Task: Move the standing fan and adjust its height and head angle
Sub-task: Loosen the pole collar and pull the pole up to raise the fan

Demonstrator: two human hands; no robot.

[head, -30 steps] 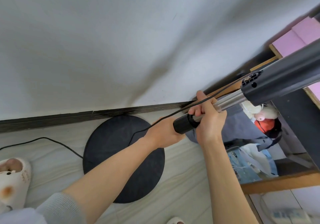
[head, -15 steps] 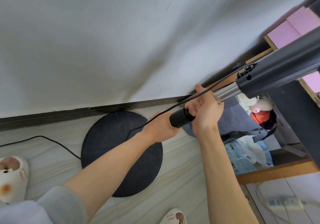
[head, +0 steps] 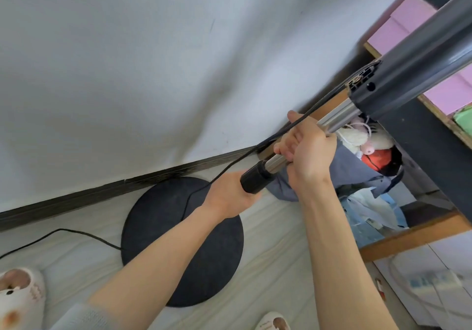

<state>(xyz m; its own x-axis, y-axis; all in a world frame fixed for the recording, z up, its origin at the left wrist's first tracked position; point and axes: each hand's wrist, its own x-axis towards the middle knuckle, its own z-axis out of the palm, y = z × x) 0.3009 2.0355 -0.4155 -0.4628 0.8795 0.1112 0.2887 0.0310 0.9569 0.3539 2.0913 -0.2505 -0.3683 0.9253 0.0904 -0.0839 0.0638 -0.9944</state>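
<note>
I look steeply down the standing fan. Its round black base rests on the pale floor by the white wall. The black height collar sits at the top of the lower pole, and my left hand is closed around the pole just under it. My right hand grips the silver inner tube above the collar. The dark grey upper housing runs off to the upper right; the fan head is out of view. A black power cord runs from the housing down past my hands.
The cord trails left across the floor. A wooden shelf unit at the right holds soft toys, grey cloth and pink boxes. A power strip lies at the lower right. My slippered feet are at the bottom.
My right hand has slid a little up the silver tube, leaving a short stretch of it bare above the collar. The camera has moved closer. My left hand keeps its grip.
</note>
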